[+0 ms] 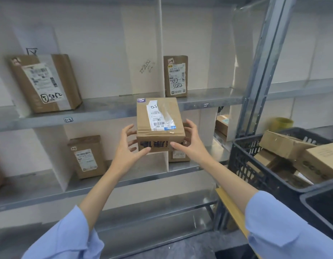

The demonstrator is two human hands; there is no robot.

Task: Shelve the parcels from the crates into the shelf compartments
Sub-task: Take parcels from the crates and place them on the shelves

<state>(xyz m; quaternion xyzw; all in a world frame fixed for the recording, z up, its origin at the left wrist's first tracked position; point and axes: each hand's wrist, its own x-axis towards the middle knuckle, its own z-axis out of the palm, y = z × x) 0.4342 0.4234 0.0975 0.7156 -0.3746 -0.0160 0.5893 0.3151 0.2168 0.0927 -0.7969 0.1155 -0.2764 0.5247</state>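
- Blue sleeves are reaching forward; the left hand and right hand are gripping a cardboard box by its sides, fingers curled round it.
- Beside them on the right, a black crate is holding more boxes.
- The held box is hanging before the shelf edge and its white divider; parcels are standing behind.

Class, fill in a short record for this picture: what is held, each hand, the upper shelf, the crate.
Held: brown parcel with a white label on top
Left hand: grips its left side
Right hand: grips its right side
Upper shelf: large parcel in the left compartment, small parcel in the right
Crate: black, on the right, several cartons inside
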